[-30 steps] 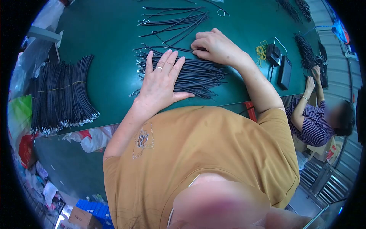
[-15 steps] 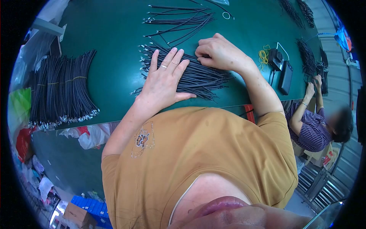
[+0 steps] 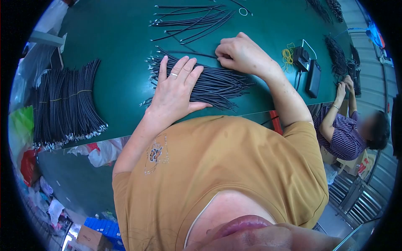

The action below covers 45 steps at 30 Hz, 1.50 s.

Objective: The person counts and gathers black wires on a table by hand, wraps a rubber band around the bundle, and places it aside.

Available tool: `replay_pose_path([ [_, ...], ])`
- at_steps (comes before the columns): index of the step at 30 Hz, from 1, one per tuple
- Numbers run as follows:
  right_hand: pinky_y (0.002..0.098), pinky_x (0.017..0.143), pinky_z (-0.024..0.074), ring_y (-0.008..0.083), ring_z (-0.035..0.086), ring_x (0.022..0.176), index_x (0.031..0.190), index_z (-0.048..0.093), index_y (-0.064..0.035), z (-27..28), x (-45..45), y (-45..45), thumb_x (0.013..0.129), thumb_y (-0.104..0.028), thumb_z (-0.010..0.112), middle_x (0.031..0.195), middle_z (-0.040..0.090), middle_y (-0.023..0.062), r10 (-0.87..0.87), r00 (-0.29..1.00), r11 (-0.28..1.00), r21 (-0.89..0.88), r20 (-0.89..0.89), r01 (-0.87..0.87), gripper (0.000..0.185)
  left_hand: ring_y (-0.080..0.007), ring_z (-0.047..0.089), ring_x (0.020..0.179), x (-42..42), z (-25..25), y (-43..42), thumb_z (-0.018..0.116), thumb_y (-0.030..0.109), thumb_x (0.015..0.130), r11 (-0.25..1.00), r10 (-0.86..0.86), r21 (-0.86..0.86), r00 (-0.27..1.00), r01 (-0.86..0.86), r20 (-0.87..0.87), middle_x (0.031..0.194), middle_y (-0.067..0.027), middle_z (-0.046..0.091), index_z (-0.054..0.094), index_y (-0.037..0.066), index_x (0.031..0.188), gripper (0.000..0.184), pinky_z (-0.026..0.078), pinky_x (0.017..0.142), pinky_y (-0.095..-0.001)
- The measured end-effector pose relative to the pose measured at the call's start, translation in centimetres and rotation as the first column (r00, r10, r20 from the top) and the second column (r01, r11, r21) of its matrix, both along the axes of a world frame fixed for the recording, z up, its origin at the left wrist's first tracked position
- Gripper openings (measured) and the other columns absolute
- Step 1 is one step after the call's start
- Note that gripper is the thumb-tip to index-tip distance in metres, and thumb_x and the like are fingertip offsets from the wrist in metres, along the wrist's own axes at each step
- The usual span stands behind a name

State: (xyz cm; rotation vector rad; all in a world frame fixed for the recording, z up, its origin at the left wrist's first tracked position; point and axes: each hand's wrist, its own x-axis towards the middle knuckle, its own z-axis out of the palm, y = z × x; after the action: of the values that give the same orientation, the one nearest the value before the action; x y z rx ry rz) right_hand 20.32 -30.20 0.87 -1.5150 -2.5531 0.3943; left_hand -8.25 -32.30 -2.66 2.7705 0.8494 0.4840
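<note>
A pile of short black cables (image 3: 222, 85) with bare metal ends lies on the green table in front of me. My left hand (image 3: 176, 85), a ring on one finger, rests flat on the pile with its fingers spread. Just above the pile's upper edge, my right hand (image 3: 240, 54) is closed with its fingertips pinched on one black cable (image 3: 194, 52). That cable stretches leftward, lying apart from the heap; its right end is hidden in my fingers. Several more loose cables (image 3: 188, 23) are spread out farther up the table.
Banded bundles of black cables (image 3: 69, 100) lie at the left. To the right are a black power bank (image 3: 313, 79), an adapter (image 3: 300, 58) and a yellow cord (image 3: 287, 56). Another person (image 3: 345, 134) handles dark cables (image 3: 336, 54) at the table's right end.
My right hand has moved slightly up, away from the pile, and one cable now shows separated from it. My left hand stays flat on the pile. The view has shifted a little.
</note>
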Motion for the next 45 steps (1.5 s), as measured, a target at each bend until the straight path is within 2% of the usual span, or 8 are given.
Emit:
replay_pose_path([
  [14, 0.0393, 0.087, 0.0448, 0.0268, 0.067, 0.09, 0.096, 0.074, -0.0106, 0.8, 0.2, 0.8, 0.098, -0.021, 0.072, 0.091, 0.067, 0.0056, 0.12, 0.992, 0.977, -0.179, 0.032, -0.112, 0.011, -0.0345, 0.045, 0.155, 0.3, 0.2, 0.1, 0.088, 0.071, 0.073, 1.0, 0.019, -0.002, 1.0, -0.019, -0.011, 0.166, -0.0196, 0.05, 0.061, 0.005, 0.147, 0.103, 0.023, 0.13, -0.065],
  [17, 0.0423, 0.086, 0.0479, 0.0276, 0.07, 0.095, 0.103, 0.077, -0.0112, -0.2, 0.5, 1.8, 0.101, -0.025, 0.071, 0.096, 0.07, 0.006, 0.127, 0.992, 0.985, -0.118, -0.024, -0.129, 0.015, -0.0343, 0.046, 0.155, 0.4, 0.3, 0.0, 0.087, 0.071, 0.074, 1.0, 0.024, -0.006, 1.0, -0.024, -0.019, 0.165, -0.0195, 0.05, 0.061, 0.005, 0.147, 0.102, 0.024, 0.129, -0.0649],
  [19, 0.0457, 0.086, 0.0503, 0.0286, 0.071, 0.099, 0.11, 0.079, -0.0119, -0.8, 0.3, 3.1, 0.103, -0.028, 0.07, 0.101, 0.073, 0.0062, 0.084, 0.996, 0.995, 0.055, -0.027, -0.083, 0.02, -0.0341, 0.046, 0.154, 0.4, 0.3, 0.1, 0.087, 0.071, 0.074, 1.0, 0.023, -0.004, 1.0, -0.023, -0.02, 0.165, -0.0194, 0.05, 0.061, 0.005, 0.147, 0.102, 0.025, 0.129, -0.0649],
  [23, 0.0445, 0.091, 0.0508, 0.0276, 0.071, 0.105, 0.121, 0.079, -0.0152, -1.2, 0.3, 5.3, 0.104, -0.023, 0.07, 0.106, 0.071, 0.0054, -0.076, 0.984, 0.938, 0.347, 0.162, 0.015, 0.021, -0.034, 0.045, 0.155, 0.3, 0.1, 0.0, 0.087, 0.072, 0.075, 1.0, 0.025, 0.007, 0.999, -0.025, -0.023, 0.165, -0.0196, 0.051, 0.062, 0.005, 0.146, 0.101, 0.025, 0.129, -0.0651],
  [26, 0.0442, 0.094, 0.0497, 0.0248, 0.07, 0.11, 0.12, 0.08, -0.0168, -1.9, 0.7, 6.1, 0.103, -0.023, 0.071, 0.11, 0.07, 0.0035, -0.081, 0.974, 0.905, 0.426, 0.211, -0.017, 0.021, -0.0341, 0.045, 0.155, 0.3, 0.2, 0.1, 0.087, 0.072, 0.075, 1.0, 0.023, 0.01, 0.999, -0.023, -0.025, 0.164, -0.0199, 0.051, 0.062, 0.005, 0.146, 0.101, 0.025, 0.129, -0.0653],
  [36, 0.0437, 0.097, 0.0488, 0.023, 0.07, 0.109, 0.107, 0.082, -0.0141, -0.2, 0.3, 5.6, 0.099, -0.027, 0.073, 0.101, 0.07, 0.0039, -0.016, 0.936, 0.946, 0.308, 0.351, -0.099, 0.018, -0.0338, 0.045, 0.155, 0.2, 0.2, 0.1, 0.086, 0.073, 0.074, 1.0, 0.019, 0.01, 1.0, -0.019, -0.015, 0.164, -0.0199, 0.051, 0.062, 0.005, 0.146, 0.101, 0.024, 0.129, -0.0651],
  [39, 0.0436, 0.096, 0.0487, 0.0237, 0.071, 0.101, 0.101, 0.082, -0.0116, 0.2, -0.1, 5.0, 0.098, -0.029, 0.072, 0.094, 0.07, 0.0045, 0.029, 0.941, 0.986, 0.143, 0.336, -0.082, 0.02, -0.0337, 0.045, 0.155, 0.3, 0.2, 0.1, 0.086, 0.073, 0.074, 1.0, 0.021, 0.009, 1.0, -0.021, -0.006, 0.164, -0.0198, 0.051, 0.062, 0.005, 0.146, 0.102, 0.024, 0.129, -0.0651],
  [45, 0.0437, 0.09, 0.0498, 0.0274, 0.073, 0.094, 0.101, 0.081, -0.0095, -1.3, -1.7, 4.0, 0.097, -0.03, 0.071, 0.098, 0.075, 0.0059, -0.067, 0.994, 0.993, 0.103, 0.081, 0.059, 0.023, -0.0339, 0.046, 0.155, 0.3, 0.0, 0.1, 0.086, 0.073, 0.075, 1.0, 0.018, 0.017, 1.0, -0.017, -0.008, 0.164, -0.0197, 0.052, 0.062, 0.004, 0.147, 0.103, 0.023, 0.13, -0.0651],
])
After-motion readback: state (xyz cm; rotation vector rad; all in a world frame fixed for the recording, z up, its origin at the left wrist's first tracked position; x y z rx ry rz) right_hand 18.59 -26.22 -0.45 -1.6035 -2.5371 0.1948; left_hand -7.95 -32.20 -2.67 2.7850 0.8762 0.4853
